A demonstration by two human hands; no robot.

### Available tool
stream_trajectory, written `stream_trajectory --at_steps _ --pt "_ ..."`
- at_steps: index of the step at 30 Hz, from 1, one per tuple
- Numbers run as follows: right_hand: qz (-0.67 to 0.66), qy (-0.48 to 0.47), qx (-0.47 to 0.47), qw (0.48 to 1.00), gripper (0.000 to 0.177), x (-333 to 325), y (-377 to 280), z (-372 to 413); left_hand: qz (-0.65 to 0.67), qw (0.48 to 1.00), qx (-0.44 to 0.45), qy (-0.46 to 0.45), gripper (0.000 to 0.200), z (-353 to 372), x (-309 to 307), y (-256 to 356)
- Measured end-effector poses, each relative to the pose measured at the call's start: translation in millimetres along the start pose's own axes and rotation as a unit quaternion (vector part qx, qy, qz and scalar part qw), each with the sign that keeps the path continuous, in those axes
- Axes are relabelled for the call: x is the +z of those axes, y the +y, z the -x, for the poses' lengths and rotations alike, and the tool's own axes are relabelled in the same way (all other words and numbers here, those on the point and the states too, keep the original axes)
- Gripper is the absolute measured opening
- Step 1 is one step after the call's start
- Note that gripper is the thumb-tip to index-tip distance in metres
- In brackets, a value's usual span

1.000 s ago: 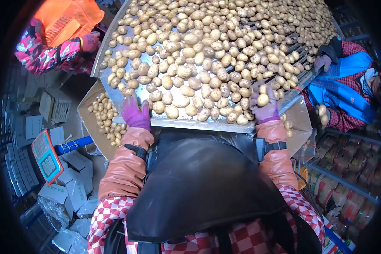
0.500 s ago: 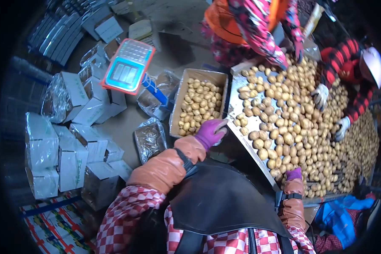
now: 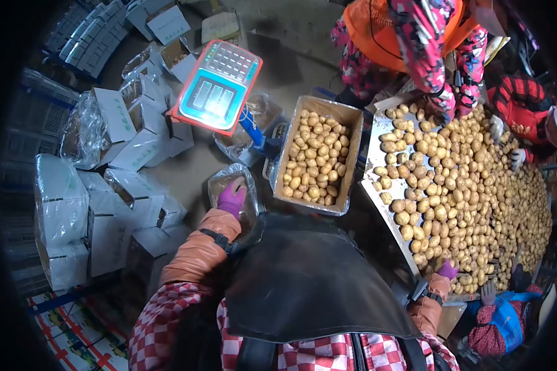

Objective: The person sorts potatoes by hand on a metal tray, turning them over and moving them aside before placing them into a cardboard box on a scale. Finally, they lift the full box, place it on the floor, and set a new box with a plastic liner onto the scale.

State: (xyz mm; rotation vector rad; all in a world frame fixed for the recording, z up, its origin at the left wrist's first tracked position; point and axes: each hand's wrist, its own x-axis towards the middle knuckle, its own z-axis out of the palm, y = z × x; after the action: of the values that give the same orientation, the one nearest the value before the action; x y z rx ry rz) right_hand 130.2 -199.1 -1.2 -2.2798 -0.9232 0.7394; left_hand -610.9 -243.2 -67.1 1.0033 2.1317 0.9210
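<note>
Scale [image 3: 218, 86]: red-rimmed, on a blue post [image 3: 252, 131], ahead-left of you.
White boxes [image 3: 145, 213]: piled at your left, some with clear plastic [image 3: 82, 133].
Printed cartons [image 3: 74, 339]: red and white, low at your left.
Orange vest [image 3: 377, 36]: on a person [image 3: 422, 59] ahead of you.

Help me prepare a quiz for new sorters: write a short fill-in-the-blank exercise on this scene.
1. The left hand and the right hand are both gloved in ____.
2. The cardboard box beside the metal table holds ____.
3. Of those two hands, the one at the plastic-lined box is the ____.
4. The vest worn with pink-patterned sleeves is ____.

Missing words: purple; potatoes; left; orange.
</note>
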Motion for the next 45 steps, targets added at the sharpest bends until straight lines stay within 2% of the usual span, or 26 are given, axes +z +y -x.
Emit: stream_trajectory --at_steps 1,3,4,5,7,9,10,11,12,13,15,16,18,19,20,21,23,24,26,29,31,33,35,37,42,45 --pt "-0.218 0.051 -0.050 0.973 0.045 11.8 -4.8 9.1 -0.011 0.999 -0.043 0.003 0.035 9.6 -8.4 2.4" --pt "-0.051 -0.005 -0.276 0.960 0.043 32.6 -49.9 34.9 -0.028 0.998 0.033 0.051 0.034 4.9 -1.5 -61.9" --pt "-0.137 -0.096 -0.224 0.960 0.049 48.5 -80.5 45.0 0.037 0.999 0.010 0.021 0.034 3.4 1.9 -87.1" --pt "-0.257 -0.204 -0.131 0.935 0.054 70.2 -125.3 62.5 -0.001 1.000 0.018 0.019 0.034 5.7 8.5 -90.2" --pt "-0.350 -0.349 -0.029 0.869 0.066 114.1 -202.7 89.7 -0.077 0.996 0.035 0.031 0.035 8.2 13.7 -84.9" --pt "-0.353 -0.417 0.004 0.838 0.066 158.3 -252.7 110.7 -0.063 0.998 0.026 -0.017 0.037 11.9 14.8 -58.9" --pt "-0.351 -0.456 -0.027 0.818 0.066 186.1 -263.0 110.5 -0.064 0.997 0.019 -0.028 0.037 12.5 17.9 -52.1" --pt "-0.283 -0.483 -0.043 0.828 0.065 199.6 -280.2 120.8 -0.064 0.997 0.012 -0.040 0.038 15.7 21.4 -42.8" --pt "-0.211 -0.516 -0.064 0.828 0.064 217.5 -276.5 118.4 -0.015 0.996 -0.069 -0.059 0.038 22.4 22.8 -17.7" --pt "-0.160 -0.496 -0.148 0.840 0.064 239.9 -260.2 120.0 -0.031 0.997 -0.053 -0.045 0.038 27.0 26.9 -22.2" --pt "-0.152 -0.512 -0.128 0.836 0.063 249.5 -237.7 126.7 -0.062 0.998 -0.021 -0.017 0.039 35.4 40.2 -37.2" --pt "-0.159 -0.509 -0.096 0.841 0.054 243.2 -234.0 129.8 -0.038 0.999 -0.024 -0.015 0.039 39.2 44.6 -44.3" --pt "-0.111 -0.428 -0.218 0.870 0.049 233.0 -221.7 123.6 0.011 0.997 -0.082 0.006 0.040 50.1 50.5 -44.2" --pt "-0.088 -0.384 -0.277 0.876 0.046 229.0 -216.2 118.2 0.021 0.997 -0.072 0.022 0.039 53.7 52.9 -44.8" --pt "-0.164 -0.360 -0.261 0.881 0.042 233.5 -205.1 109.8 0.032 0.997 -0.062 0.036 0.039 57.2 55.1 -43.2" --pt "0.008 -0.259 -0.441 0.859 0.050 230.5 -199.0 93.4 0.003 0.999 -0.036 0.028 0.039 56.2 59.0 -39.0" --pt "0.137 -0.202 -0.541 0.805 0.055 229.0 -191.6 75.6 -0.053 0.998 0.019 0.012 0.038 47.9 67.7 -17.9" --pt "0.180 -0.202 -0.542 0.795 0.057 227.5 -190.5 74.8 -0.050 0.998 0.013 -0.021 0.037 44.6 72.8 15.4" --pt "0.267 -0.203 -0.540 0.772 0.062 225.9 -191.3 78.1 -0.048 0.995 0.067 -0.048 0.036 30.3 98.9 44.4" --pt "0.266 -0.188 -0.537 0.778 0.061 231.1 -187.9 76.6 -0.101 0.979 0.149 -0.097 0.034 -1.1 147.5 72.8" --pt "0.266 -0.194 -0.526 0.784 0.062 233.3 -189.1 76.6 -0.132 0.961 0.116 -0.211 0.038 -28.1 192.0 72.2" --pt "0.269 -0.199 -0.510 0.792 0.067 234.8 -188.9 75.7 -0.308 0.907 0.113 -0.263 0.039 -54.6 234.7 95.6" --pt "0.284 -0.198 -0.500 0.794 0.066 236.1 -192.9 76.6 -0.326 0.881 0.026 -0.343 0.040 -92.7 290.8 85.6" --pt "0.290 -0.199 -0.490 0.798 0.063 237.9 -196.9 78.1 -0.317 0.896 0.011 -0.309 0.042 -109.8 329.0 84.3" --pt "0.317 -0.186 -0.478 0.798 0.066 243.4 -207.1 79.9 -0.307 0.887 0.043 -0.341 0.045 -130.9 356.2 57.2" --pt "0.326 -0.173 -0.479 0.796 0.066 244.6 -205.3 80.4 -0.200 0.906 0.089 -0.363 0.047 -134.6 356.4 17.1"
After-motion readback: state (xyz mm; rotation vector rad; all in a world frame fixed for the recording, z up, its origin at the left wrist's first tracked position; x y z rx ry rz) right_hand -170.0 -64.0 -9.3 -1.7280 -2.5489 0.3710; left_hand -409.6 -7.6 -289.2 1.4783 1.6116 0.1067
